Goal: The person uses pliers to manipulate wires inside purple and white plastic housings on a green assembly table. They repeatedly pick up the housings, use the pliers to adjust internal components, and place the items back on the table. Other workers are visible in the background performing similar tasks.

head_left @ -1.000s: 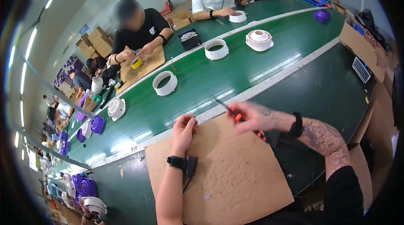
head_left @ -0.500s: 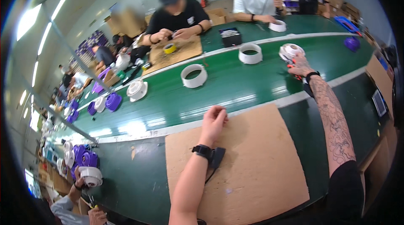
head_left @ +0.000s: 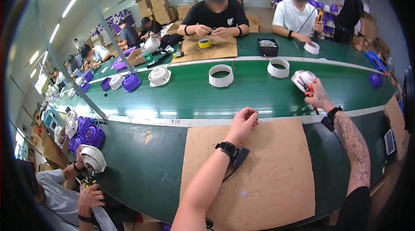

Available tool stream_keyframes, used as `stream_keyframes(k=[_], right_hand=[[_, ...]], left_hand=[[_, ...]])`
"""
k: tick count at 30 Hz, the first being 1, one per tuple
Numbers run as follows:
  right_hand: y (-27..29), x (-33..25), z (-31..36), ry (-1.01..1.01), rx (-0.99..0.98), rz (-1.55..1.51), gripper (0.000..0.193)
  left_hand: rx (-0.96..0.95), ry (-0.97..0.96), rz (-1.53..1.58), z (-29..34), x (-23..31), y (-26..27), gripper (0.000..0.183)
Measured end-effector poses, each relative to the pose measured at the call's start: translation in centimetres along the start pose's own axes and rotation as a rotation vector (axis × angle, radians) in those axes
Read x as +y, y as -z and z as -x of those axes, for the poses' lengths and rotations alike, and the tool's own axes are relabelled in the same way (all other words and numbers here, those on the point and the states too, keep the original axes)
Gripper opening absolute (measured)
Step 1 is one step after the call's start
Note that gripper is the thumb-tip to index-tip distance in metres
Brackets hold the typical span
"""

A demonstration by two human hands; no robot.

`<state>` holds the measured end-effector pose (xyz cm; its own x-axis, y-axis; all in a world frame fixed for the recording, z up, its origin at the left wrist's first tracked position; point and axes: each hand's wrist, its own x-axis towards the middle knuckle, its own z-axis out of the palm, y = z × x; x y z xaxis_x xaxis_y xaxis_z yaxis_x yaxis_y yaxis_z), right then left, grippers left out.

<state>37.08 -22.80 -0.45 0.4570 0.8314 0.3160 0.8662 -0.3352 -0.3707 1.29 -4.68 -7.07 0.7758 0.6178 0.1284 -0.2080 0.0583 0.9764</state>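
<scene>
My left hand [head_left: 244,123] is loosely curled, thumb against the fingers, above the far edge of a flat cardboard sheet [head_left: 276,179]; nothing shows in it. Out to the right over the green conveyor belt [head_left: 173,101], my right hand [head_left: 319,94] is closed on red-handled pliers [head_left: 308,94]. A white round housing [head_left: 301,79] sits tilted at its fingertips; whether the fingers also grip it is unclear. Two white rings, one nearer the middle [head_left: 221,82] and one further right [head_left: 284,71], stand on the belt.
Farther left on the belt are a white housing [head_left: 159,76] and a purple one [head_left: 131,82]. Two people work across the belt, one at a board with yellow tape [head_left: 204,43]. At lower left, a co-worker holds a white housing [head_left: 93,158] beside stacked purple parts [head_left: 88,131].
My right hand has tilted the white housing, which lay flatter on the belt before. The whole view has shifted, while my left hand keeps its curled pose over the cardboard.
</scene>
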Motion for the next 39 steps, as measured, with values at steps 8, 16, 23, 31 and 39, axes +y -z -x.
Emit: stream_keyframes(k=[8, 16, 23, 31, 39], right_hand=[[4.2, -18.2, 11.0, 0.588, -0.163, 0.007, 0.063], [7.2, -23.9, 16.7, 0.672, -0.277, 0.013, 0.062], [10.1, -23.1, 20.4, 0.656, -0.209, 0.064, 0.065], [7.0, -26.8, 19.6, 0.696, -0.281, 0.099, 0.065], [9.0, -27.1, 14.8, 0.748, -0.202, 0.652, 0.050]], left_hand=[[0.026, 0.122, 0.209, -0.9, -0.6, 0.3, 0.054], [0.122, 0.124, 0.191, -2.0, 1.0, 0.5, 0.057], [-0.082, 0.535, 0.464, 9.7, 7.3, -3.9, 0.065], [-0.012, 0.202, 0.483, 15.7, 5.2, -1.1, 0.055], [0.124, 0.013, 0.109, 15.4, 3.6, 0.0, 0.042]])
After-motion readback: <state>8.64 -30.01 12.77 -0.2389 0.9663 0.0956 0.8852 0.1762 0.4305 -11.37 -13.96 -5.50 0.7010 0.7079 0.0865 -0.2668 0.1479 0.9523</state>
